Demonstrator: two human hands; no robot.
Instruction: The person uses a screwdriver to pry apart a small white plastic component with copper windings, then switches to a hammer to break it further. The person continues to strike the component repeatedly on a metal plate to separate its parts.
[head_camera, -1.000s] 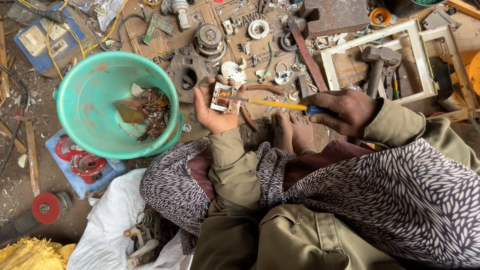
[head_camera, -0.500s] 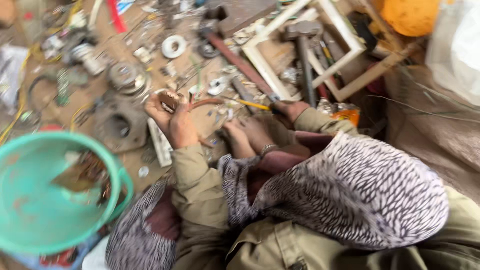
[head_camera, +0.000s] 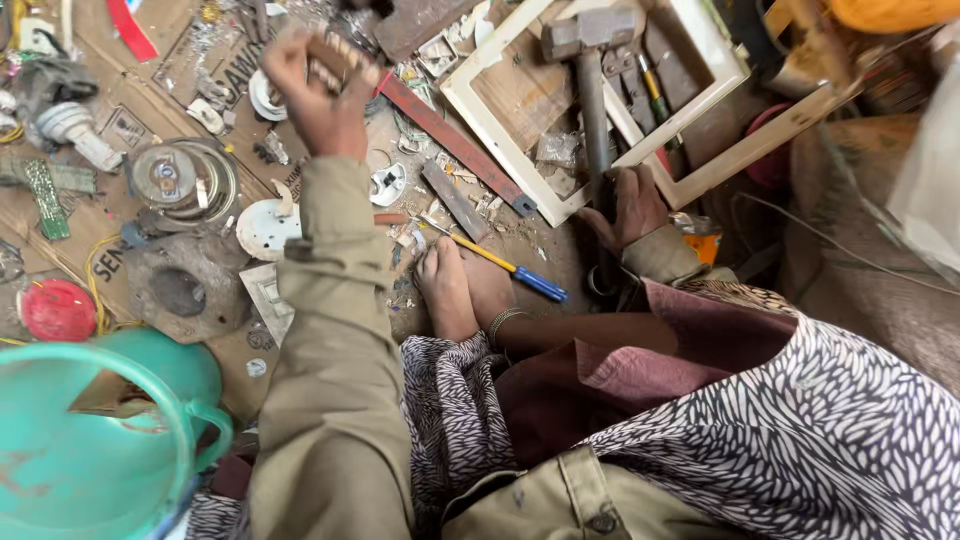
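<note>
Hammer (head_camera: 592, 90) lies inside a white frame (head_camera: 700, 165) on the floor, its handle under the right hand (head_camera: 630, 205), whose fingers curl onto it. Nearer, a yellow-and-blue screwdriver (head_camera: 500, 262) lies beside bare feet. Farther left, the left hand (head_camera: 315, 95) is raised, closed around a small brown part (head_camera: 335, 55).

Scrap-dismantling floor workshop; hammer (head_camera: 592, 70), screwdriver (head_camera: 500, 262), scattered metal parts (head_camera: 185, 178), circuit board (head_camera: 45, 197)
</note>
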